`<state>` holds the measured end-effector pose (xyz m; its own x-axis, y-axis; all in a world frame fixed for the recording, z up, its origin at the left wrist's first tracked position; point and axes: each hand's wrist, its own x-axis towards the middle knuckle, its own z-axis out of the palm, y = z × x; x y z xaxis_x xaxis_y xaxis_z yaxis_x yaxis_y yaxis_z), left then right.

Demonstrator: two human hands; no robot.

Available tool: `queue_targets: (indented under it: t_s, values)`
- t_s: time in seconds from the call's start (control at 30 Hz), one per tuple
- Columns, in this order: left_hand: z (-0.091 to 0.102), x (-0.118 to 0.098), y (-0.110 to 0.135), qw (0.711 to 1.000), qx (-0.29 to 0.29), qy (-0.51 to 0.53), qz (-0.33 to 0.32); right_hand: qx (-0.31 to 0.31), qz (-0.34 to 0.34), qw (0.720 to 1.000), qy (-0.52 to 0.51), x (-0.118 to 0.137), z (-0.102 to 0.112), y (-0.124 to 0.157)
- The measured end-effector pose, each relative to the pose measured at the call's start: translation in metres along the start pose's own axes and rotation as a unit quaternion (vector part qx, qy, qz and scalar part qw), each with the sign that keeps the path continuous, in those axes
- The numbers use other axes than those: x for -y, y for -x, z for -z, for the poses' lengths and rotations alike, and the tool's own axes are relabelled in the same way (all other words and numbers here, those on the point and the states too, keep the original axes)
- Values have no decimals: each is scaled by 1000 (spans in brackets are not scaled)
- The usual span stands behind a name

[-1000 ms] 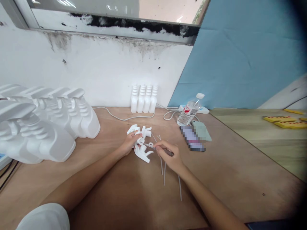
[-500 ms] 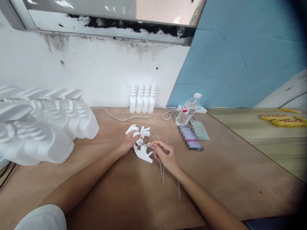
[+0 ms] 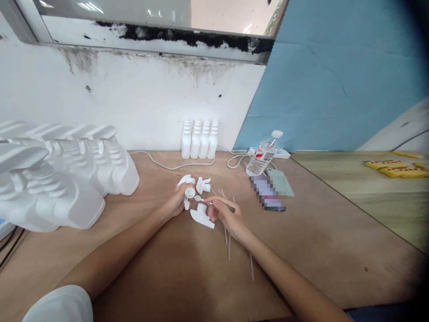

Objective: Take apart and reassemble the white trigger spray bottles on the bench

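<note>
Both hands (image 3: 177, 200) (image 3: 229, 218) curled, sprayer (image 3: 189, 192) left, apparently screwdriver (image 3: 231, 209) right

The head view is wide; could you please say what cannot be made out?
In the head view:
Left hand: some fingers hidden behind the spray head.
Tool: grip hidden by the right hand; tip too small.
Phone screen: blurred by pixelation.
Large bottles: some cut by left edge.

I'm holding a plain white trigger piece (image 3: 189, 192) and a brown-handled tool (image 3: 231, 209). White bottles (image 3: 204, 145) are standing on my brown table (image 3: 150, 277); a blue sheet (image 3: 335, 80) is hanging. Yellow strips (image 3: 402, 174) are showing red-dotted rows, the white window frame (image 3: 73, 27) ragged black patches.
</note>
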<state>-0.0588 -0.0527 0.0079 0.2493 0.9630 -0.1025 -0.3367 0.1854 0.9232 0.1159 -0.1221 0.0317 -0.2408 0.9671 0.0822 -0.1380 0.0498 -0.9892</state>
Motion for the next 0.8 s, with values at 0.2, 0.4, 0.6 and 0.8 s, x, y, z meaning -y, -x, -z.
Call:
queue_targets:
  t_s: [0.2, 0.4, 0.6, 0.8]
  values:
    - [-2, 0, 0, 1000, -1, 30, -5, 44, 104, 971, 209, 0, -5, 5]
    - [-5, -1, 3, 1000, -7, 24, -5, 34, 305, 858, 413, 2, 6, 0]
    - [-7, 3, 3, 1000, 3, 19, -11, 146, 359, 745, 543, 8, 9, 1]
    - [-8, 2, 4, 1000, 3, 14, -20, 152, 391, 697, 581, 3, 7, -2]
